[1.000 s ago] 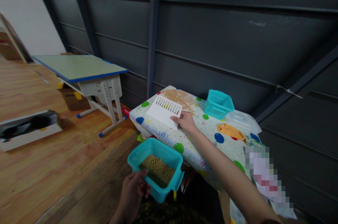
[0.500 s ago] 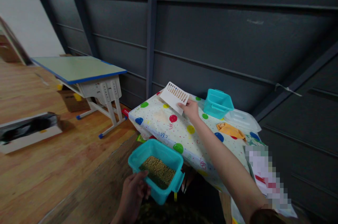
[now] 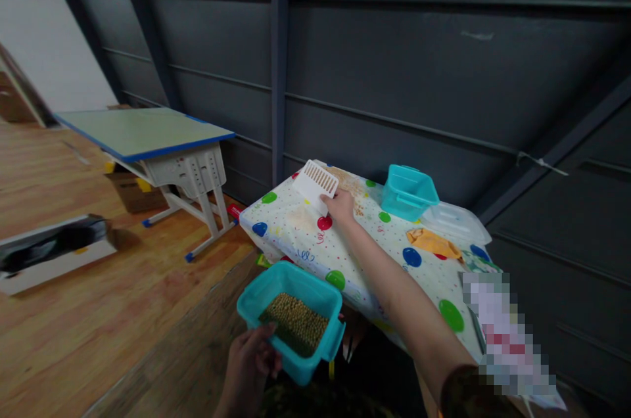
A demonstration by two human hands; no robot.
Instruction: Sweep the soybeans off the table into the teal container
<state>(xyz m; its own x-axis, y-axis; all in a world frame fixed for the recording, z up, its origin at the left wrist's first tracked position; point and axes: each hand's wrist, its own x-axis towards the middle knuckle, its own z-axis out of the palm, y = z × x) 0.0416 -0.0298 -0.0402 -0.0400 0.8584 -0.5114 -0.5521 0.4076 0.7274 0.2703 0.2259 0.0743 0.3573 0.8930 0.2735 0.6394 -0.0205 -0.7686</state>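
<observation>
My left hand point(image 3: 254, 352) grips the near left wall of a teal plastic tub point(image 3: 261, 280), thumb over the rim. Inside the tub lie yellowish round beans point(image 3: 296, 316), which look like soybeans, and smaller green ones point(image 3: 290, 342). In my right hand point(image 3: 340, 204) is a white slotted scoop point(image 3: 310, 191), pinched at its near right edge. Its slots face the far side, and it is held low over the balloon-print tablecloth point(image 3: 290, 234). Just beyond that hand, tan grains or beans point(image 3: 355, 191) are scattered on the cloth.
A second teal tub point(image 3: 409, 194) stands at the back right of the table, beside a clear lid point(image 3: 458, 224) and an orange cloth point(image 3: 434, 244). A dark panelled wall point(image 3: 394, 63) rises behind. Leftward are a green-topped desk point(image 3: 142, 129) and an open white box point(image 3: 59, 260) on the floor.
My right hand has moved the scoop leftward and lower toward the tablecloth, exposing the scattered grains behind it. My left hand and its tub have barely moved.
</observation>
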